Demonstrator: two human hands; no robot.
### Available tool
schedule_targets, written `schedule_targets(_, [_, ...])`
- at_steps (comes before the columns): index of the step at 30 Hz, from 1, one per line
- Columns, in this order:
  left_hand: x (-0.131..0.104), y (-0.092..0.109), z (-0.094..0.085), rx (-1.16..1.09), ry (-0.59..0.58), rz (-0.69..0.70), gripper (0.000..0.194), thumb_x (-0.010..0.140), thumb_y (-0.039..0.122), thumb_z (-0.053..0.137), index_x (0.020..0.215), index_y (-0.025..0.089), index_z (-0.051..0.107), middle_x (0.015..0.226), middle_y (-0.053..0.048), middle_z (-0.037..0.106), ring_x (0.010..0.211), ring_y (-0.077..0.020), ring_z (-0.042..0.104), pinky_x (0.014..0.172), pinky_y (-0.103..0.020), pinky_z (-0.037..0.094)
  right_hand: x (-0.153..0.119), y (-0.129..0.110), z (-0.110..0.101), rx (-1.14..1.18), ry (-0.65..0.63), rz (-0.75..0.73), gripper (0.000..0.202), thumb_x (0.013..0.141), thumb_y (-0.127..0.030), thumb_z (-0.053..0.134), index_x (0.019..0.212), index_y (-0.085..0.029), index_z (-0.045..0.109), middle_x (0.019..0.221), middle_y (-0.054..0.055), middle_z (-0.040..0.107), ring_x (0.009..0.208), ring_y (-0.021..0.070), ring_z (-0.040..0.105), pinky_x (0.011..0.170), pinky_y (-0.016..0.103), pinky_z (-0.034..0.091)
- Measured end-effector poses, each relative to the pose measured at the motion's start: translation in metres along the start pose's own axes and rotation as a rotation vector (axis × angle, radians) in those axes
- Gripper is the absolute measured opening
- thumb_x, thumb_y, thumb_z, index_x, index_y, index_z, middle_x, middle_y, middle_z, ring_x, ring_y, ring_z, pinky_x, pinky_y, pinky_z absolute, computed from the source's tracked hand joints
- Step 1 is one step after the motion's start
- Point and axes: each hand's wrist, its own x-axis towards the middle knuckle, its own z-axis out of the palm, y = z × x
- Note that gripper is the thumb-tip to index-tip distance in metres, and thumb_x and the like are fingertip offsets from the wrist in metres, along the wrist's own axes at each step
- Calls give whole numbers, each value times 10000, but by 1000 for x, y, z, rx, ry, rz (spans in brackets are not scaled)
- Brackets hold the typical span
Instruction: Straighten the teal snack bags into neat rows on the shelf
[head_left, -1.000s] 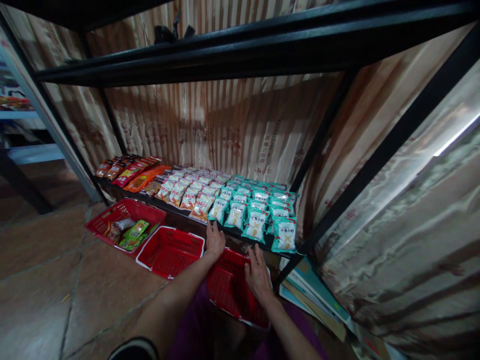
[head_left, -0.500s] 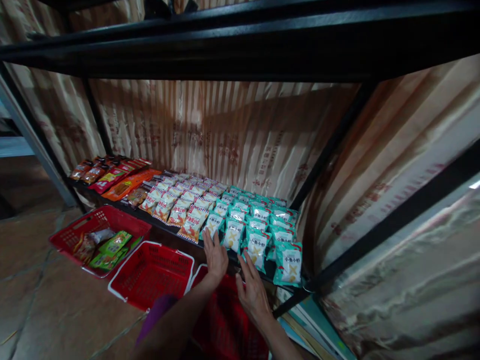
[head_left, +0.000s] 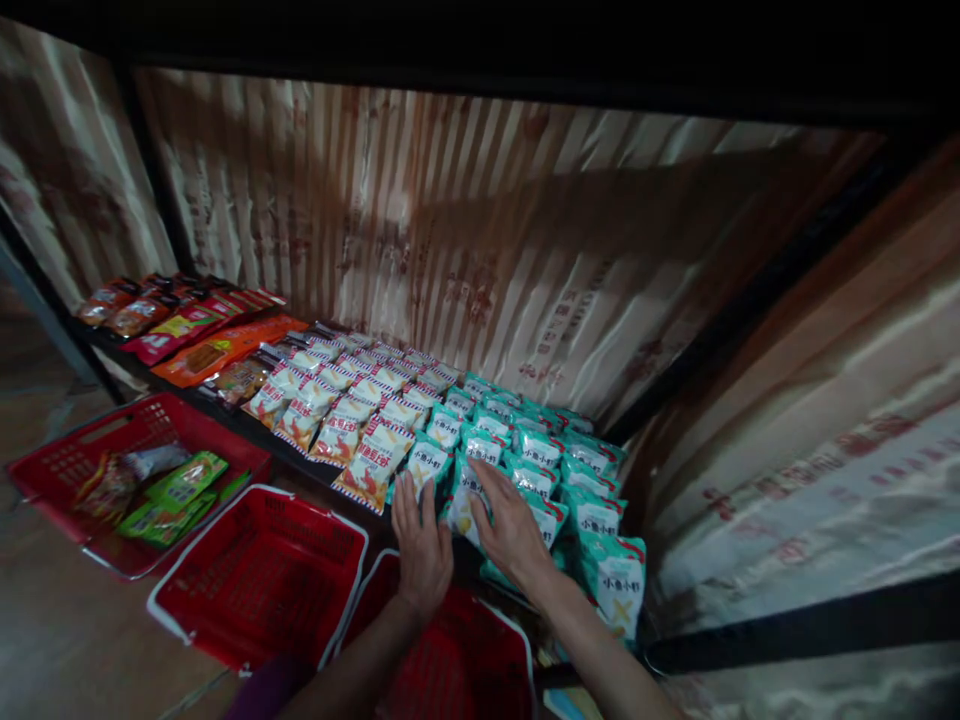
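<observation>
Curtain (head_left: 337, 220): pleated, satiny, brown-striped. Shelf (head_left: 315, 478): black, straight-edged. Baskets (head_left: 262, 580): red perforated plastic. Left hand (head_left: 424, 550) and right hand (head_left: 514, 530): fingers extended, grip wide, at front teal bags (head_left: 611, 585); contact unclear. Teal bags: puffy, glossy, crimped, white panels, dark lettering, rowed on shelf's right end.

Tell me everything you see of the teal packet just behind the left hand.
The teal packet looks like a glossy plastic pouch with a white front panel and dark characters. It appears to lean back near the front of the dark shelf, with an orange-printed packet on its left and a matching packet on its right. The left hand hides its lower part; whether they touch isn't clear.
</observation>
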Motion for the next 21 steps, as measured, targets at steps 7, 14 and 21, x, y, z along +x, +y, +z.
schedule_targets(7, [16, -11, 2, 90, -25, 39, 499, 892, 115, 401, 1390, 123, 370, 1522, -185, 243, 1442, -303, 116, 1108, -554, 270, 69, 4, 14, -231, -385, 83, 398, 921, -204, 384, 1280, -141, 543, 1212, 111, 637, 1149, 190, 558, 992, 316, 437])
schedule_targets(14, [20, -11, 1, 148, -24, 44, 517, 857, 85, 444, 1369, 87, 376, 1479, -222, 296, 1416, -312, 203, 1091, -533, 307, 96, 3, 23, -370, -555, 170, 303, 878, -254, 469, 1098, -153, 651, 912, 143, 703, 972, 256, 617, 789, 324, 459])
schedule_targets(21, [23, -6, 4, 215, -41, -24, 539, 820, 63, 488, 1352, 109, 416, 1466, -211, 323, 1365, -324, 307, 1068, -516, 346, 96, 5, 29, -362, -590, 134, 319, 880, -270, 477, 1134, -167, 638, 916, 136, 706, 977, 245, 608, 800, 313, 439])
